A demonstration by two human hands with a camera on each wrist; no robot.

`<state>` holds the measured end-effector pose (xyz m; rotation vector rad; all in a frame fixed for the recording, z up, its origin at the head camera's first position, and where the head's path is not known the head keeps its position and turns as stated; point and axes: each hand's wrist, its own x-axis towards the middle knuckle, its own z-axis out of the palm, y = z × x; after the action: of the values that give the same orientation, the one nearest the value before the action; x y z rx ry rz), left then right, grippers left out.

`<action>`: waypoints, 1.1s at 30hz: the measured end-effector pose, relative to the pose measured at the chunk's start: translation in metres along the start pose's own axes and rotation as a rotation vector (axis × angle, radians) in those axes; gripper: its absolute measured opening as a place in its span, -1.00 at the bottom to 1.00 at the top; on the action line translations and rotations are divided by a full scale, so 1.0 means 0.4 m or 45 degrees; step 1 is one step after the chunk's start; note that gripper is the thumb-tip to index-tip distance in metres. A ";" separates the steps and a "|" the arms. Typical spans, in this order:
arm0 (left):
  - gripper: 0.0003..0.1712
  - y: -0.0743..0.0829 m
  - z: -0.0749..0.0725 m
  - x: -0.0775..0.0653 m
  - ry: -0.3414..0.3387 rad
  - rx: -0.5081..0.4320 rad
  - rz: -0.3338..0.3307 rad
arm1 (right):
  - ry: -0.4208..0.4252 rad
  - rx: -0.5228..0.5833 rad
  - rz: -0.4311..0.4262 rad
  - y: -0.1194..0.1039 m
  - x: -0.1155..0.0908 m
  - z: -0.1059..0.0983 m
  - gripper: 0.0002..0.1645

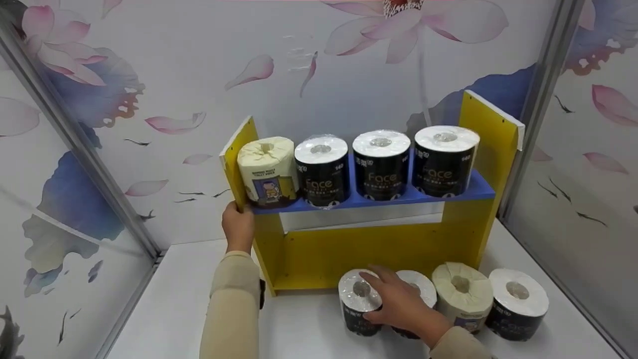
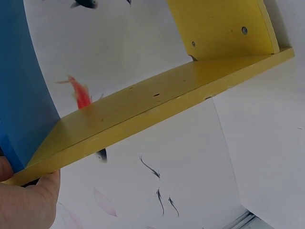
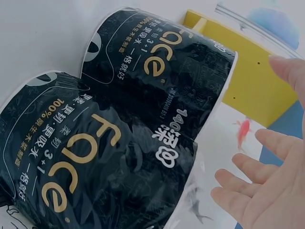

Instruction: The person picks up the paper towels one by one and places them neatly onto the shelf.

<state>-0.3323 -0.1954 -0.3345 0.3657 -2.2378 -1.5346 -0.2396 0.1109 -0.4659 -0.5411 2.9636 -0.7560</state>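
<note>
My left hand (image 1: 238,228) grips the left side panel of a yellow and blue shelf (image 1: 359,254); in the left wrist view the thumb and fingers (image 2: 45,188) lie around the yellow board's edge. A cream-wrapped toilet roll (image 1: 271,174) and three black-and-white toilet rolls (image 1: 381,167) stand on its blue board. My right hand (image 1: 396,301) is over the front row, fingers spread. Below it are two black-and-white toilet rolls (image 1: 361,319), partly covered by the hand. In the right wrist view the fingers (image 3: 248,183) stand apart from the black wrappers (image 3: 109,157).
To the right of my right hand stand another cream-wrapped roll (image 1: 461,294) and a black-and-white roll (image 1: 518,304). The white table (image 1: 184,309) is bounded by flower-patterned panels (image 1: 309,99) at the back and sides, with metal posts (image 1: 538,99) at the corners.
</note>
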 end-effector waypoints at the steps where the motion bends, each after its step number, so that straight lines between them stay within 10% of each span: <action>1: -0.63 0.000 0.000 0.000 0.002 0.002 0.002 | -0.013 0.003 0.008 0.000 0.002 0.001 0.01; 22: -0.63 0.001 -0.001 -0.002 -0.005 0.004 0.017 | -0.117 0.028 0.018 0.016 0.042 0.045 0.01; 33: -0.61 0.002 -0.004 -0.003 -0.033 0.015 -0.010 | -0.084 -0.037 -0.145 0.023 0.056 0.054 -0.12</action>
<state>-0.3306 -0.1959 -0.3334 0.3605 -2.2688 -1.5387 -0.2609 0.1010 -0.4880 -0.7278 2.9074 -0.6905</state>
